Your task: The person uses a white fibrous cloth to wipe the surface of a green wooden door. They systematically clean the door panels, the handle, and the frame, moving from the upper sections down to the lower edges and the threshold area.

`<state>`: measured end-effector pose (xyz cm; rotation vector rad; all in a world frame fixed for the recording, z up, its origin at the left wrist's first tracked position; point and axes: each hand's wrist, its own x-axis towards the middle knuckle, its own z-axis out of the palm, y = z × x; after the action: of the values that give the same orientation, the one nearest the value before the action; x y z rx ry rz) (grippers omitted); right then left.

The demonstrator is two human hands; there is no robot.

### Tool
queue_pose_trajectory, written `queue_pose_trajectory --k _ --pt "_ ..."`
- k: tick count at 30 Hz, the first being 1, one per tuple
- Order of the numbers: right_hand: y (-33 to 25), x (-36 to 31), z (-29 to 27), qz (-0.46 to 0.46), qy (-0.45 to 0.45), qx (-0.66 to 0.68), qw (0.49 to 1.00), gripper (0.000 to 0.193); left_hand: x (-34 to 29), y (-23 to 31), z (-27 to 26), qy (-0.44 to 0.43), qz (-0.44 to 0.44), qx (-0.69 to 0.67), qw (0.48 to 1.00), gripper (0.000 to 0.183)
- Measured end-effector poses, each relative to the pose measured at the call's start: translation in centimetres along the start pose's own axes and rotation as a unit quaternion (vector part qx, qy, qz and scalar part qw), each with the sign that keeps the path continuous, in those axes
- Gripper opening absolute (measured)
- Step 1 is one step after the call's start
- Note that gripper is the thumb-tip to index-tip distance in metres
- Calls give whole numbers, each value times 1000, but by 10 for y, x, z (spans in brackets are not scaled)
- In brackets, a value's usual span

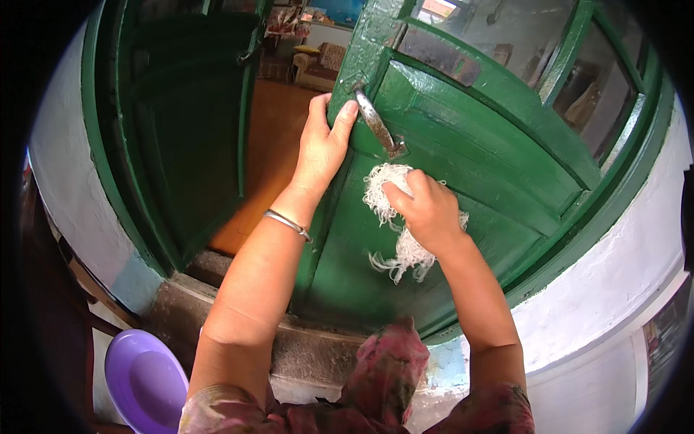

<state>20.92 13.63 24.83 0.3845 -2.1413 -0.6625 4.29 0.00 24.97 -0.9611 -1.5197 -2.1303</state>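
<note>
My left hand (323, 141) grips the free edge of a green wooden door (340, 239), its thumb on the front beside the worn metal pull handle (374, 123). The fingers wrap behind the edge and are partly hidden. Below the handle, my right hand (428, 210) is closed on a white stringy cloth (387, 184) and presses it against the door panel. Loose threads of the cloth hang out under the hand. Glass panes (499, 36) fill the upper part of this door.
Another green door leaf (184, 130) stands at the left, with an opening between showing a brown floor (271, 137) and an armchair (322, 65). A purple basin (148, 383) sits at lower left, near a stone step (311, 354). White walls (600, 289) flank the doorway.
</note>
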Motion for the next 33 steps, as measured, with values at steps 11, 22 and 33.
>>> queue_pose_trajectory --k 11,22,33 --pt "32 63 -27 220 158 -102 957 43 -1 1 -3 -9 -22 32 999 55" --pt "28 105 -19 104 140 -81 981 26 -1 -4 -2 14 26 21 999 45" --pt "96 -27 -74 286 93 -96 949 50 2 -12 -6 -3 26 41 999 42"
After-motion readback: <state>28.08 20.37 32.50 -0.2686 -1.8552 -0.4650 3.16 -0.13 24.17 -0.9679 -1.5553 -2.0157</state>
